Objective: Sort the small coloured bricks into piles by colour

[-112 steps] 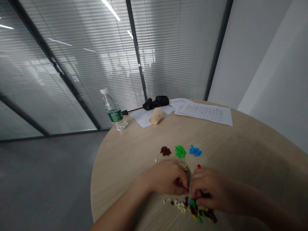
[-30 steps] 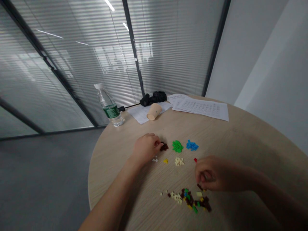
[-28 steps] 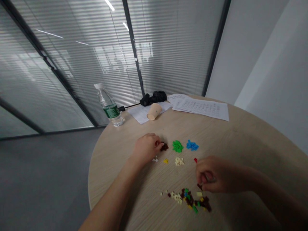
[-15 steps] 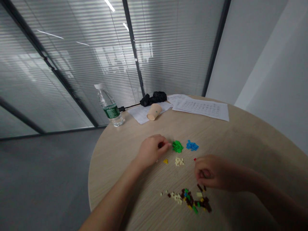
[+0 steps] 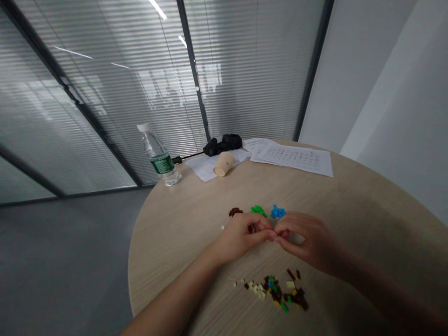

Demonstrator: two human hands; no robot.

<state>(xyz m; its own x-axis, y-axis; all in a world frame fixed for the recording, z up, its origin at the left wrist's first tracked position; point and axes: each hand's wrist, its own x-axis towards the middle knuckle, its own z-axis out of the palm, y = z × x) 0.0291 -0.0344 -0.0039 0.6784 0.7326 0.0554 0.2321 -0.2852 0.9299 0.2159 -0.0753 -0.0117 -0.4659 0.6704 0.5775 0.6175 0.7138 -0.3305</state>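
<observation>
The step in hand seems to be fine work with small plastic pieces: the left hand (image 5: 241,233) and the right hand (image 5: 308,235) meet fingertip to fingertip above the pale wood-grain round table (image 5: 196,210). Each grip is a pinch, thumb and forefinger pressed together. Any piece between them is too small and too well hidden to make out, so I cannot tell what, if anything, is held.

As a judgement, the next move calls for one grip to loosen while the other stays firm, with little travel of either wrist, since loose pieces lie both beyond the hands and nearer the body.

Beyond the hands, a dark brown pile of small plastic pieces (image 5: 235,212), a bright green pile of small plastic pieces (image 5: 258,210) and a sky-blue pile of small plastic pieces (image 5: 278,212) stand in a row, partly masked by the fingers. Nearer the body lies a scattered mixed group of brown, cream, green and yellow plastic pieces (image 5: 276,295), touched by neither hand.

The left forearm slants up from the lower edge, the right comes in from the lower right corner; both hands are palm inward, their outer fingers curled.
</observation>
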